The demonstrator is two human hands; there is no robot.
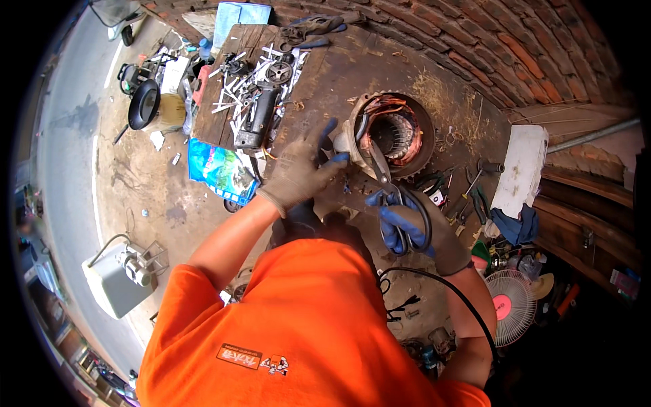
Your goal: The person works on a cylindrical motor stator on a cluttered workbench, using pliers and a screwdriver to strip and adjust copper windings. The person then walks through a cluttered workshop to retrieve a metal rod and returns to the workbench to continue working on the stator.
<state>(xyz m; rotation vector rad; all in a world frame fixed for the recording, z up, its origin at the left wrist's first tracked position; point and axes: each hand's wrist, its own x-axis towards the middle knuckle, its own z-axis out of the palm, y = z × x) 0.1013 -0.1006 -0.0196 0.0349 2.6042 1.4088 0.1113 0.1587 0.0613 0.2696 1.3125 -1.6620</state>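
A round motor stator (426,146) with copper windings (411,114) around its slotted bore lies on the brown work table, its metal flange toward my left side. My right hand (437,224), in a grey and blue glove, is closed around the black handles of a pair of scissors (381,165). Their blades point up to the near left edge of the windings; whether they touch wire I cannot tell. My left hand (298,173), gloved the same way, is spread beside the flange, blue fingertips apart, with nothing visible in it.
Left of the stator lie a dark cylindrical power tool (258,117), scattered white strips (230,91) and a blue plastic bag (215,168). Hand tools (475,183) and a white board (521,169) are at right. A fan (512,305) stands lower right; a brick wall (502,44) runs behind.
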